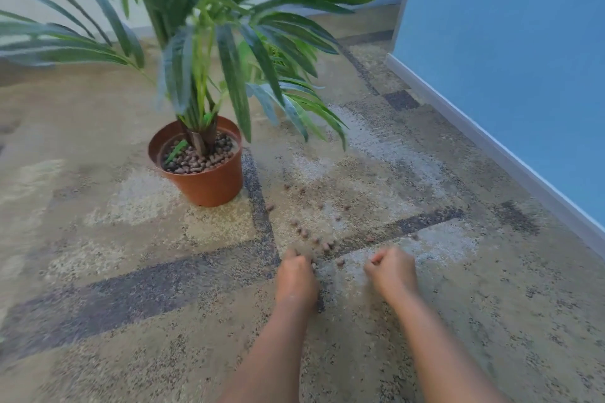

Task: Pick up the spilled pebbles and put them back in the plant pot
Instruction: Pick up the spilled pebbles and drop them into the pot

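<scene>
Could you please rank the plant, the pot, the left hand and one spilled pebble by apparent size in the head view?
1. plant
2. pot
3. left hand, though it sits nearer the camera than the pot, so this order is unsure
4. pebble

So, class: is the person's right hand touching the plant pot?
Apart. The head view shows the right hand curled low over the carpet, with a wide stretch of bare carpet and scattered pebbles between it and the pot.
</scene>
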`<state>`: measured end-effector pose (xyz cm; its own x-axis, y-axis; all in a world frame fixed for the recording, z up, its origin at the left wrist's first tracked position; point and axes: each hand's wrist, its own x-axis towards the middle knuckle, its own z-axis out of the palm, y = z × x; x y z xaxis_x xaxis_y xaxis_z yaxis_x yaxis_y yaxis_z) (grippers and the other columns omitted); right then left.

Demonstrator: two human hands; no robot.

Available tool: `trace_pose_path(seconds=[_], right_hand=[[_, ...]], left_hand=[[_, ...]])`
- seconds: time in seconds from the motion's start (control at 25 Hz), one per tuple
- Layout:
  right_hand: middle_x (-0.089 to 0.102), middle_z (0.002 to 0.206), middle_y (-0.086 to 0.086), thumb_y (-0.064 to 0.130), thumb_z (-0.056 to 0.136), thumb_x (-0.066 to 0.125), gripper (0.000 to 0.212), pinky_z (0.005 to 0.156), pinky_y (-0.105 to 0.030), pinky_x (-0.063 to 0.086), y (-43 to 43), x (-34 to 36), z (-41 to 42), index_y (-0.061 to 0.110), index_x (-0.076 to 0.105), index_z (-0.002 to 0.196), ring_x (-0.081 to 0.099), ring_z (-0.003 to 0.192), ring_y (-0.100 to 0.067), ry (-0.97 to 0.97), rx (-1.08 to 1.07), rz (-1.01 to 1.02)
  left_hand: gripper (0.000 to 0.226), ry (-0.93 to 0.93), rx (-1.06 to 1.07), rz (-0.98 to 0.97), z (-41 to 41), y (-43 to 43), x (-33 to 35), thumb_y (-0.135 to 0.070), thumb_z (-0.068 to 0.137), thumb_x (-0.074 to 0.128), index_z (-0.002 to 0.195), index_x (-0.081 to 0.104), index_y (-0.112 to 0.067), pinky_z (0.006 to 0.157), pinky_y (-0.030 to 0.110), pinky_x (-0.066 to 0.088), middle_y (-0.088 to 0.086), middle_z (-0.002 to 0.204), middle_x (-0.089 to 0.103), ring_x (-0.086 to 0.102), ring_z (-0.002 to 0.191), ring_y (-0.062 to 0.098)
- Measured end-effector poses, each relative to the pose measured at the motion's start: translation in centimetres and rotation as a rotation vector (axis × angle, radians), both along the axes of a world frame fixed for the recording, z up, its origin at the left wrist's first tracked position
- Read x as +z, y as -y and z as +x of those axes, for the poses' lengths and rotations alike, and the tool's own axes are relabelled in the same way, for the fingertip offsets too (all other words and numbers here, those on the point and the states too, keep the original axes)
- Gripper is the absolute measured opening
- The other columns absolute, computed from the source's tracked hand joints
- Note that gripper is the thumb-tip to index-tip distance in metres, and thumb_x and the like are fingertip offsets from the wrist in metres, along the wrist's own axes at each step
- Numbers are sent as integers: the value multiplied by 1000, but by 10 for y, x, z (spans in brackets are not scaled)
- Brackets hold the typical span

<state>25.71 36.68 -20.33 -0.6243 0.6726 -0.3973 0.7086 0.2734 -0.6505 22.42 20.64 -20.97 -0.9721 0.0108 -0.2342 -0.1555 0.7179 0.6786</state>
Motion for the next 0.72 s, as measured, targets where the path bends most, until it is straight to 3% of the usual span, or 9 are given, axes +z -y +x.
trace_pose_path(seconds=[0.12,0.2,0.32,0.44,0.52,0.6,0.68,0.72], right_hand=[[64,88,-7,15,86,68,9,42,-8,28,7,-1,-6,9,68,79,58,65,-10,-41,-104,-163],[64,87,-8,15,87,67,9,41,-11,27,11,4,-4,7,68,83,55,62,-9,-52,-129,-153],[68,71,-4,15,81,73,11,43,-19,40,15,17,10,8,70,74,61,57,-11,54,-35,-37],[73,72,-6,7,78,75,8,62,-35,60,23,37,18,9,71,72,71,62,-18,-10,-88,-193],[74,84,-9,7,80,73,2,60,-32,59,43,54,7,7,71,81,71,71,-18,-71,-44,-323],[73,88,-5,9,82,70,4,62,-28,59,77,81,-27,7,71,85,72,79,-19,-118,103,-404],[73,87,-4,10,83,70,4,72,-31,61,119,116,-77,11,70,80,73,82,-20,-244,239,-459],[73,90,-5,9,84,69,6,74,-29,60,141,136,-105,14,70,80,73,82,-18,-319,301,-455]], left_hand=[[25,-4,-68,-102,1,1,12,9,87,54,105,67,-2,69,23,47,11,112,54,48,79,18],[23,50,-67,-115,0,-1,17,15,85,51,96,66,1,72,32,51,16,107,56,49,80,24],[20,111,-63,-99,-6,6,21,9,87,55,90,69,-4,70,29,55,11,92,62,56,74,22],[14,188,218,118,-15,22,31,-7,88,64,97,73,-12,64,26,57,2,87,70,62,68,15],[16,155,496,393,-34,37,53,-7,86,66,99,73,-15,51,19,50,-8,86,68,59,63,11],[12,43,645,565,-70,60,91,-9,84,69,92,71,-18,49,16,46,-3,90,71,63,66,11],[8,-84,658,562,-109,88,136,-13,82,71,86,71,-20,57,23,51,2,93,72,66,75,16],[7,-150,621,469,-129,103,154,-16,82,73,87,72,-20,64,28,56,3,97,73,67,80,19]])
